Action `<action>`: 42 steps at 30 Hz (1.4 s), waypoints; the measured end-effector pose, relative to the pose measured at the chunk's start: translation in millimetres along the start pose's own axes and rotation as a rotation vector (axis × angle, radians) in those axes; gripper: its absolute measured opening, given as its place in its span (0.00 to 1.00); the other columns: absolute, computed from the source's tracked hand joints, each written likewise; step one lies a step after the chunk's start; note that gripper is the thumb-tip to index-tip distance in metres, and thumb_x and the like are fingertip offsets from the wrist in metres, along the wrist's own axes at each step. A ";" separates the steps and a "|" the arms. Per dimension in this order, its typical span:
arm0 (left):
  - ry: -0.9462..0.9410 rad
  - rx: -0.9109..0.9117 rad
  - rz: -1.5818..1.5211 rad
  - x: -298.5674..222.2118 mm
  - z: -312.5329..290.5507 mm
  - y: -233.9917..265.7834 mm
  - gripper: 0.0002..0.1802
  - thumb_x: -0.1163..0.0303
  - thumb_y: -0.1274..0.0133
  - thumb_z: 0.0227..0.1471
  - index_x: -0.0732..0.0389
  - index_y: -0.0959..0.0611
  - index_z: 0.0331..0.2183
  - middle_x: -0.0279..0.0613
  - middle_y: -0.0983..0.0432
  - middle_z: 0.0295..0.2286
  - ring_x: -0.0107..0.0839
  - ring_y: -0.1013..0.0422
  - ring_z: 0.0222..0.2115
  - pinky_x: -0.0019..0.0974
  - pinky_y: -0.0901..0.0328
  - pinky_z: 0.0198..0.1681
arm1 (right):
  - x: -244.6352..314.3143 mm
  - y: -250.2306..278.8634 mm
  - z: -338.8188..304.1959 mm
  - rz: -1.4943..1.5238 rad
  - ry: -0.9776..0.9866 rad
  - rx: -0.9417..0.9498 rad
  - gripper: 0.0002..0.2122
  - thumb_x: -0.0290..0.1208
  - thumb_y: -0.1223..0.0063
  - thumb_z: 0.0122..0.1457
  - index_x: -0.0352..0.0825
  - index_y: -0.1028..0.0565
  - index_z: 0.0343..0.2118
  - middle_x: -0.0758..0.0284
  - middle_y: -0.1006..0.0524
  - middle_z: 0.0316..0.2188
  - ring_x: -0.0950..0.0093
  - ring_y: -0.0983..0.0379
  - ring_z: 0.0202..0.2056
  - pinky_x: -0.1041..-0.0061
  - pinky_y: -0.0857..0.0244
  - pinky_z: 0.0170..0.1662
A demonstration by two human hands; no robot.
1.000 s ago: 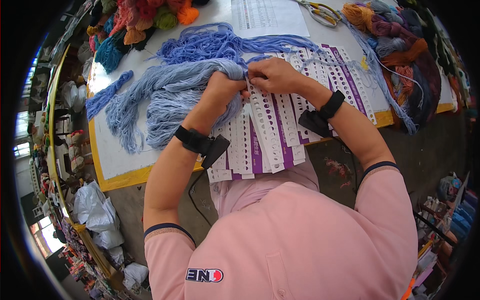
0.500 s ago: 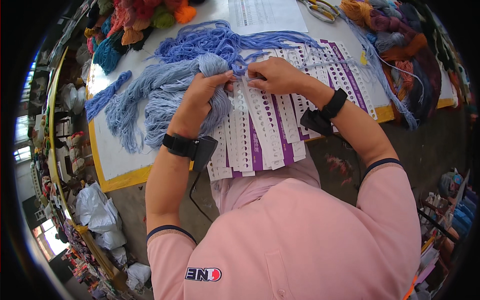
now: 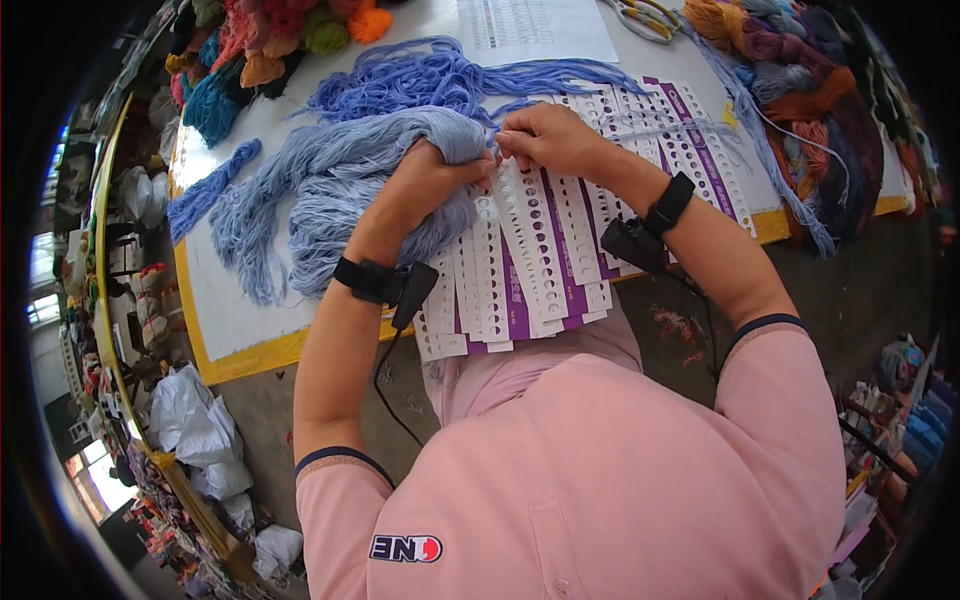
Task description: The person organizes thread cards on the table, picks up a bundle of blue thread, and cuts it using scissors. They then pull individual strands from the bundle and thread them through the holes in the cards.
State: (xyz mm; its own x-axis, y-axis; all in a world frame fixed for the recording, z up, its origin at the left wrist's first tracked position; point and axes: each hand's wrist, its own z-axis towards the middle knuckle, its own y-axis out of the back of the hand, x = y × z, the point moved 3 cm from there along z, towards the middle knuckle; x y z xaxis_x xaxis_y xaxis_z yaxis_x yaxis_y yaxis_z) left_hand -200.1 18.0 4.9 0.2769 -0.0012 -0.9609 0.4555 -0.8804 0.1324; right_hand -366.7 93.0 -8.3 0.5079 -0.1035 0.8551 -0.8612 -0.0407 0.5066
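My left hand (image 3: 425, 180) grips a thick bundle of light blue yarn (image 3: 340, 190) that spreads over the white table top. My right hand (image 3: 545, 135) pinches a few strands of that yarn just right of the left hand, over a row of white and purple punched cards (image 3: 540, 260) lying side by side. The fingertips of both hands almost meet above the cards. A darker blue skein (image 3: 420, 75) lies just beyond the hands. Black straps with small devices sit on both wrists.
Orange, green, teal and red yarn (image 3: 260, 50) is heaped at the far left; brown, purple and mustard skeins (image 3: 800, 70) at the far right. A printed sheet (image 3: 540, 25) and scissors (image 3: 645, 15) lie at the back. The table's yellow edge (image 3: 250, 355) runs near my body. White bags (image 3: 200, 420) lie on the floor.
My left hand has slid up and to the right along the light blue bundle, gathering it closer to my right hand. My right hand stayed over the cards.
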 end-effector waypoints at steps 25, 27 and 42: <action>-0.095 -0.174 -1.019 -2.4 -53.2 38.5 0.22 0.63 0.53 0.59 0.71 0.26 0.49 0.50 0.25 0.43 0.37 0.29 0.47 0.40 0.34 0.51 | 19.1 -11.7 7.7 -0.088 0.105 -0.020 0.07 0.30 0.48 0.58 0.31 0.23 0.34 0.67 0.22 0.24 0.78 0.26 0.26 0.78 0.34 0.32; -0.098 -0.106 -1.115 3.1 -52.9 29.8 0.22 0.64 0.55 0.60 0.70 0.27 0.50 0.52 0.29 0.49 0.40 0.34 0.53 0.42 0.36 0.54 | 32.8 -22.2 10.9 0.070 0.086 0.010 0.07 0.29 0.48 0.59 0.30 0.24 0.35 0.68 0.23 0.24 0.82 0.28 0.26 0.81 0.36 0.31; -0.069 -0.073 -1.089 11.9 -50.7 33.3 0.25 0.63 0.57 0.62 0.67 0.35 0.56 0.52 0.31 0.49 0.39 0.29 0.46 0.45 0.31 0.49 | 57.5 -64.8 16.9 0.419 0.123 -0.010 0.06 0.25 0.44 0.56 0.29 0.26 0.34 0.67 0.24 0.26 0.80 0.29 0.28 0.79 0.35 0.31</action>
State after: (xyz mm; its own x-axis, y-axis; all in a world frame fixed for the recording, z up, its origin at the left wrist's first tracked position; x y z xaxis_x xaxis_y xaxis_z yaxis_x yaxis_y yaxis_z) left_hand -138.7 12.8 10.2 -0.3519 0.7326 -0.5826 0.4769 -0.3953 -0.7851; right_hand -282.0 72.9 6.2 0.1136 0.0100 0.9935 -0.9935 -0.0103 0.1137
